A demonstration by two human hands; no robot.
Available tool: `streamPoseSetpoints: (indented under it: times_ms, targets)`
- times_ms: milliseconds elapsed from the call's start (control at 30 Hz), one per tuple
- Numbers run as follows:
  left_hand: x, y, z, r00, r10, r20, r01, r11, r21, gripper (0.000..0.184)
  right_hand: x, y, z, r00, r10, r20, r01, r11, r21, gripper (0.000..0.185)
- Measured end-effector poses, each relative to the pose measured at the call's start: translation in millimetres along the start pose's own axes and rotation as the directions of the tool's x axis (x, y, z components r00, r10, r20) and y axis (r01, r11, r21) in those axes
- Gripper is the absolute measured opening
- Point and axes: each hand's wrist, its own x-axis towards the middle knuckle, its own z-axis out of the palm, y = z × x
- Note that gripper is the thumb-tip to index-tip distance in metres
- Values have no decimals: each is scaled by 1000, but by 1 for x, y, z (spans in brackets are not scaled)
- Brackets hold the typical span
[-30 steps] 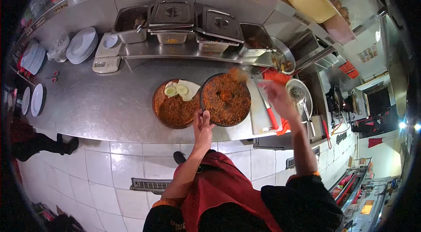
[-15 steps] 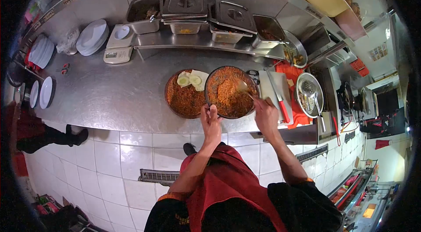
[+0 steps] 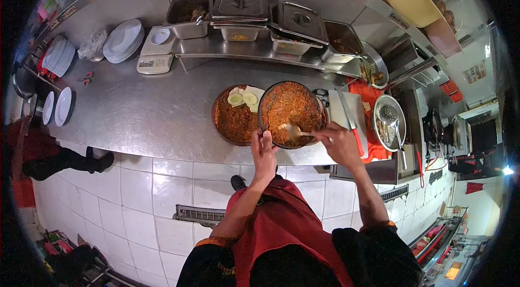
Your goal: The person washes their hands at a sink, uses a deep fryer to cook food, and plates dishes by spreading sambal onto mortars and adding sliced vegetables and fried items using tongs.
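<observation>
My left hand (image 3: 264, 158) is closed on the near rim of a dark round dish (image 3: 292, 104), tilted and filled with a reddish-orange, grainy food. In my right hand (image 3: 342, 146) is the handle of a metal spoon (image 3: 293, 130), its bowl resting on the food near the dish's front edge. Just left of this dish, a second round dish (image 3: 230, 119) of similar food lies on the steel counter (image 3: 135, 108). Pale green slices (image 3: 242, 97) sit on a white piece at its back edge.
To the right are a cutting board (image 3: 340, 108) with a red-handled knife (image 3: 357, 139) and a metal bowl (image 3: 390, 119) with a skimmer. Lidded steel pans (image 3: 240, 5) line the back shelf. A scale (image 3: 155, 64) and white plates (image 3: 123, 40) stand left. A person's leg (image 3: 76, 161) shows lower left.
The spoon came down from the raised right hand at the right into the held dish, then moved toward its front left. The food there is spread differently. The whole view has shifted.
</observation>
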Motion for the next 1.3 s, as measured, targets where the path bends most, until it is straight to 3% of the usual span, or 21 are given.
streamPoseSetpoints:
  times_ms: [100, 133, 233, 267, 300, 367, 433, 467, 533, 567, 600, 700, 733, 833, 900, 933, 1033, 1100, 1167, 1267, 1300]
  targets:
    - [-11, 8, 16, 998, -5, -60, 7, 999, 40, 40, 18, -6, 36, 939, 130, -317, -179, 975, -130, 15]
    - [-12, 11, 19, 996, -3, -94, 7, 999, 49, 39, 18, 3, 47, 933, 46, -357, -79, 994, -77, 16]
    - [-8, 14, 7, 995, -87, -56, 91, 994, 63, 67, -3, -10, 18, 999, 19, 38, -20, 1000, 18, 17]
    - [-8, 16, 4, 993, -102, -54, 106, 992, 65, 67, -3, -4, 2, 996, -52, 67, 61, 988, -140, 17]
    - [-8, 18, 2, 992, -116, -51, 119, 991, 65, 68, 2, -6, -17, 991, 9, 134, 30, 957, -289, 17]
    - [-10, 16, 0, 991, -132, -38, 134, 987, 87, 68, 18, 2, -14, 979, -200, 21, 201, 971, -132, 18]
    - [-11, 16, 4, 992, -121, -20, 123, 985, 122, 69, 31, -1, 8, 986, -112, -125, 90, 981, -173, 19]
    - [-12, 19, 9, 996, -74, -42, 77, 993, 86, 58, 35, -4, 15, 978, -72, -197, 34, 982, -187, 20]
    - [-16, 24, 21, 995, 21, -101, -20, 1000, 11, 38, 27, -18, 6, 982, -3, -187, -48, 961, -271, 21]
    - [-15, 20, 19, 993, 26, -111, -23, 999, 28, 38, 21, -24, 5, 982, 31, -184, -88, 946, -311, 22]
    - [-14, 13, 16, 992, 33, -122, -27, 999, 45, 38, 12, -19, 6, 991, -10, -135, -25, 965, -260, 21]
    - [-12, 7, 13, 995, 71, -77, -67, 996, 53, 36, 16, -7, 33, 985, 81, -153, -109, 977, -186, 19]
    - [-10, 3, 14, 992, 97, -76, -91, 993, 75, 36, 19, -10, 46, 985, 99, -141, -94, 995, 40, 18]
    - [-3, 5, 10, 988, 75, -133, -79, 997, -24, 34, 6, -19, 35, 986, -168, -6, 168, 978, 122, 20]
    - [-4, 10, 4, 988, 37, -152, -44, 998, -46, 34, 12, -24, -9, 974, 228, 5, -218, 934, -283, 19]
    - [-8, 12, 3, 990, 29, -137, -30, 1000, -4, 34, 15, 2, 16, 990, 118, -75, -134, 956, -263, 20]
    - [-9, 17, 5, 990, 67, -121, -65, 998, 21, 33, 15, -10, 26, 997, -61, 49, 64, 995, -79, 21]
    - [-4, 17, -9, 992, 54, -117, -54, 999, 3, 34, 11, 3, -2, 986, -27, 164, 88, 922, -378, 21]
    - [-4, 22, -14, 993, 49, -106, -45, 998, 41, 37, 26, 1, -6, 995, -27, -97, -12, 924, -382, 23]
    - [0, 40, -15, 993, 83, -89, -73, 991, 112, 40, 33, 0, 5, 971, -237, 33, 238, 945, -224, 27]
    - [3, 50, -19, 993, 107, -57, -95, 979, 181, 39, 36, 3, 0, 971, -238, 33, 238, 932, -272, 30]
